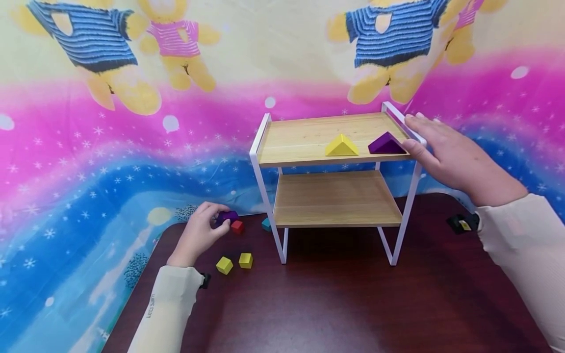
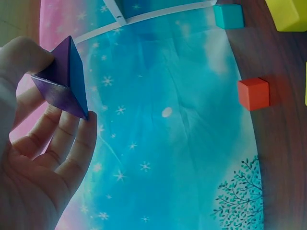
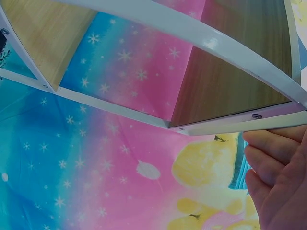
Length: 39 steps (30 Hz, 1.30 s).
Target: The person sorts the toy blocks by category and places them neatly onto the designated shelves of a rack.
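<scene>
My left hand pinches a purple triangular block between thumb and fingertips, left of the shelf. In the left wrist view the block is held up, one edge toward the camera. My right hand lies with extended fingers against the right top rail of the two-tier wooden shelf. Just left of its thumb, a second purple triangular block sits on the top board beside a yellow triangular block. In the right wrist view the fingers touch the white frame from outside.
On the dark table, a red cube lies near my left hand. A teal cube stands by the shelf's left leg. Two yellow cubes are nearer the front. A printed cloth hangs close behind.
</scene>
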Each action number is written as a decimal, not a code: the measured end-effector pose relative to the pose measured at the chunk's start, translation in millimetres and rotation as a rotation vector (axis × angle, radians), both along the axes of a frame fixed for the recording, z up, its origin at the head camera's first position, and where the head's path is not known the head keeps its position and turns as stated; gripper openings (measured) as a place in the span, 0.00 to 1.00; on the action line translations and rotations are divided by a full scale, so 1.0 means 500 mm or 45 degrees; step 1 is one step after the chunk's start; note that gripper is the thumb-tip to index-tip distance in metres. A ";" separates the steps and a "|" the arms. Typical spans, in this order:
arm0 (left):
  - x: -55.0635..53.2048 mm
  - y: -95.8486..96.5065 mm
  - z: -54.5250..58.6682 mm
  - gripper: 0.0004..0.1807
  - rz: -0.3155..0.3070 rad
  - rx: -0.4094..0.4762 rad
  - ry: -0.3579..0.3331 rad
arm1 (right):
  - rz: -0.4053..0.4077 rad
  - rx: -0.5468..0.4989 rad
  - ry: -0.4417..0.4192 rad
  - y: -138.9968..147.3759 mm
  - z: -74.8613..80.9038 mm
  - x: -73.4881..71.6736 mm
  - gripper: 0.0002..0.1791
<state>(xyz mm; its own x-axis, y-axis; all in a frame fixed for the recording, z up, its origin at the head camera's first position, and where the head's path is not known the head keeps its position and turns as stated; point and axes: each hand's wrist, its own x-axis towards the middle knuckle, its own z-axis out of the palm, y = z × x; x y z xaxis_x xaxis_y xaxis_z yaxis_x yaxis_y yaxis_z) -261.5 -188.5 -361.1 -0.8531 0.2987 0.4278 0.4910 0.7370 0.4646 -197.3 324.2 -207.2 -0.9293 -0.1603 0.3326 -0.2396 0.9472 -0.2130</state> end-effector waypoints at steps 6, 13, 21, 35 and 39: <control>0.005 0.006 0.011 0.15 -0.011 0.008 0.001 | -0.002 -0.006 -0.001 0.002 -0.002 0.000 0.39; 0.009 0.016 0.031 0.16 -0.021 0.039 0.044 | -0.001 -0.006 -0.005 0.002 -0.001 -0.003 0.38; 0.014 0.031 0.064 0.16 -0.053 0.096 0.130 | -0.004 -0.012 -0.005 0.002 -0.002 -0.004 0.39; 0.031 0.045 0.092 0.16 -0.083 0.151 0.221 | 0.000 -0.015 -0.011 0.001 -0.001 -0.001 0.39; 0.036 0.047 0.098 0.17 -0.078 0.153 0.259 | 0.002 -0.019 -0.011 -0.001 0.000 -0.001 0.39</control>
